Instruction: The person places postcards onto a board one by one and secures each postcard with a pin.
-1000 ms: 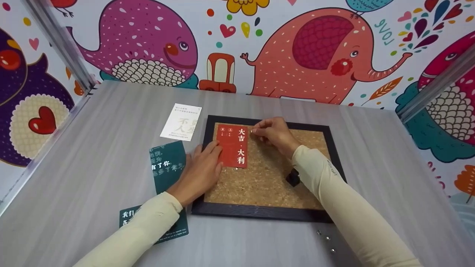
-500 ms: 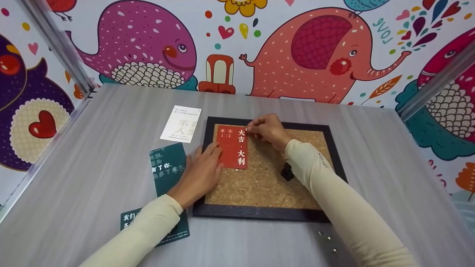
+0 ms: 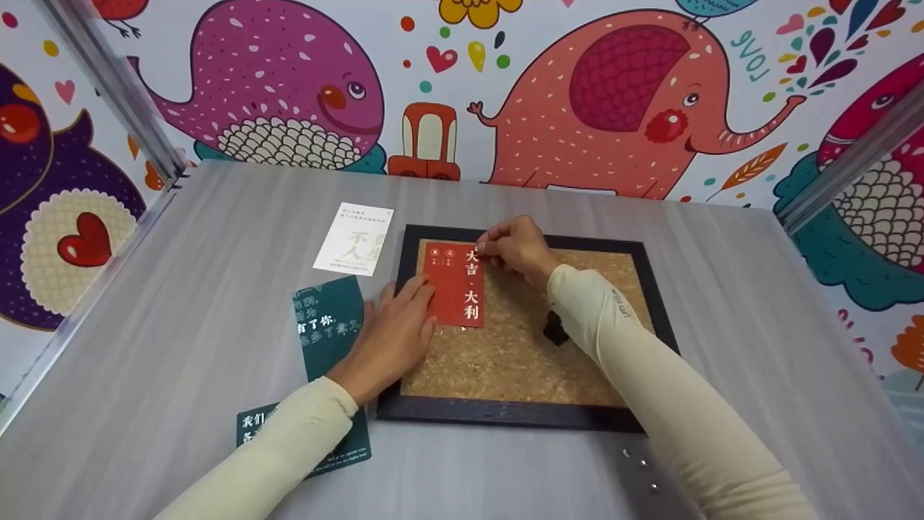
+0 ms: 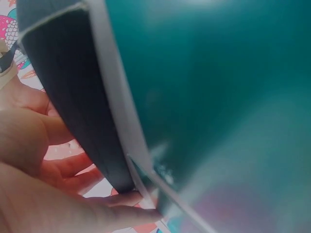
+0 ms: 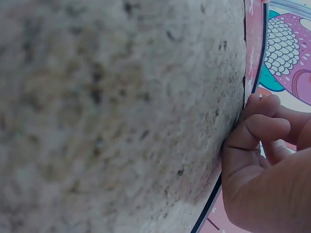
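Observation:
A red card (image 3: pixel 449 300) with white characters lies on the upper left of a cork board (image 3: pixel 498 368) with a black frame (image 3: pixel 505 411). My left hand (image 3: pixel 393 328) reaches over the frame's left side, its extended fingers resting on the card's left edge. At the card's top right corner, my right hand (image 3: pixel 521 249) pinches a small shiny pin, mostly hidden by the fingertips. The right wrist view shows curled fingers (image 5: pixel 257 131) against the cork (image 5: pixel 121 121). A tiny shiny bit sits at the card's bottom edge. Close up in the left wrist view are the frame edge (image 4: pixel 73 87) and a green card (image 4: pixel 218 87).
Left of the board lies a white card (image 3: pixel 354 238). Below it, a dark green card (image 3: pixel 328 350) and another green card (image 3: pixel 250 426) are partly covered by my left arm. Several small shiny pins (image 3: pixel 643 463) lie on the table (image 3: pixel 447 469) below the board. A patterned wall stands behind.
My right hand has moved slightly left, from beside the red card onto its top right corner, with the pin between its fingertips. The left hand has stayed on the card's edge.

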Available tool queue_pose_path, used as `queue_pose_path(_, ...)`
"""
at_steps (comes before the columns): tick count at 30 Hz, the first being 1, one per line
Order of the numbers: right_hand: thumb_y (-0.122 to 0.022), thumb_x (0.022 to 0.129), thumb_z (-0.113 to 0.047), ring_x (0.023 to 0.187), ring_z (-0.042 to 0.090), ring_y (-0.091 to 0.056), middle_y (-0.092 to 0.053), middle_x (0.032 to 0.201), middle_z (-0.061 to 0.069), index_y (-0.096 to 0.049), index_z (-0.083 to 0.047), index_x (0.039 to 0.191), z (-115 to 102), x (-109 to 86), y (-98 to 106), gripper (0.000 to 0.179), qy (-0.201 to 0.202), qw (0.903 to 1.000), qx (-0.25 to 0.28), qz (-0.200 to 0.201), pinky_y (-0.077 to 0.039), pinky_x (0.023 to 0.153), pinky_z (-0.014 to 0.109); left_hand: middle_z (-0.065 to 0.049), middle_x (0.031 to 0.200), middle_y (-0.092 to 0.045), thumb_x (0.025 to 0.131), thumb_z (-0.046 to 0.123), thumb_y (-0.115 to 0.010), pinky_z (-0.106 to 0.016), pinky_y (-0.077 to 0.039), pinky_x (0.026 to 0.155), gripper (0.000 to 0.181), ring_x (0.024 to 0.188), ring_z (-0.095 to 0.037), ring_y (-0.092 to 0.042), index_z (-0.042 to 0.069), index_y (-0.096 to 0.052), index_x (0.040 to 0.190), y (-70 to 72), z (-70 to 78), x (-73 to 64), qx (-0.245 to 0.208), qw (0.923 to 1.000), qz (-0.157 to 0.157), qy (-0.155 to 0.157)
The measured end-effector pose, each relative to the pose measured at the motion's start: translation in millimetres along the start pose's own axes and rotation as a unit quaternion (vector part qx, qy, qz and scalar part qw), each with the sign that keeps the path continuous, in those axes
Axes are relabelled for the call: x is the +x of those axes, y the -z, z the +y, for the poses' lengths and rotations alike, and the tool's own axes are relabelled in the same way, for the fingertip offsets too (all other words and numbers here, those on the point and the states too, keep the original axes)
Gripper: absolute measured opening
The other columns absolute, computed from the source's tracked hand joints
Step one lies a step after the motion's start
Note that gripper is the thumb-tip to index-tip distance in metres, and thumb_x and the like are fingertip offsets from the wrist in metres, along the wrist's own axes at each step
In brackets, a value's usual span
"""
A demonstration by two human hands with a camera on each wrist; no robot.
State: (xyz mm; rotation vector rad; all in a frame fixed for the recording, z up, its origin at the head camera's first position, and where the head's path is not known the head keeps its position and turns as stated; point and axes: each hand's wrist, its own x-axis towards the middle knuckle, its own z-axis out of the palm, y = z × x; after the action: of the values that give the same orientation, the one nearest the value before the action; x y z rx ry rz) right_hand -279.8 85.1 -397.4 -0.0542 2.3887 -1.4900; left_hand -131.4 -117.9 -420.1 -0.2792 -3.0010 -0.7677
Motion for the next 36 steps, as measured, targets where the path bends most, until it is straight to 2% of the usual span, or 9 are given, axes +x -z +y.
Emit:
queue_pose_path(9,-0.072,0.108,-0.011,0.075,0.018,-0.06,-0.073,0.096,0.008,-0.083,-0.003,0.104,-2.2,0.9,1.7,0.014,-0.026,0.9996,0.01,0.006,-0.049,0.062,0.029,-0.018,0.169,-0.047,0.11,0.018,-0.069,-0.082,-0.032,0.118,0.051,0.15,-0.052,-0.044,0.0,-0.058,0.156,2.1,1.5,1.6,-0.008,0.9999,-0.009,0.004)
queue_pose_path(16,-0.072,0.108,-0.012,0.072,0.019,-0.059,-0.073,0.091,0.008,-0.083,-0.004,0.101,-2.3,0.6,1.3,0.015,-0.035,0.9993,0.012,0.01,-0.046,0.058,0.029,-0.017,0.17,-0.046,0.109,0.019,-0.07,-0.083,-0.03,0.118,0.053,0.151,-0.05,-0.043,0.001,-0.057,0.157,2.6,0.3,1.9,-0.01,0.9999,-0.01,0.008)
queue_pose_path(29,-0.073,0.103,-0.007,0.06,0.016,-0.053,-0.068,0.076,0.007,-0.084,-0.002,0.093,1.4,4.3,-6.2,0.015,-0.021,0.9989,0.0,0.041,-0.039,0.05,0.028,-0.019,0.167,-0.049,0.108,0.018,-0.07,-0.084,-0.035,0.114,0.05,0.147,-0.054,-0.046,-0.001,-0.06,0.153,-0.6,-1.4,1.8,0.004,1.0,-0.002,-0.001)
queue_pose_path(36,-0.074,0.101,-0.008,0.053,0.015,-0.05,-0.062,0.066,0.006,-0.078,-0.001,0.083,0.6,6.2,-9.0,0.019,-0.019,0.9979,-0.029,0.055,-0.039,0.048,0.03,-0.017,0.169,-0.046,0.11,0.019,-0.068,-0.083,-0.031,0.117,0.052,0.152,-0.053,-0.042,0.001,-0.057,0.157,-0.2,-1.2,2.9,-0.005,0.9998,-0.014,0.009)
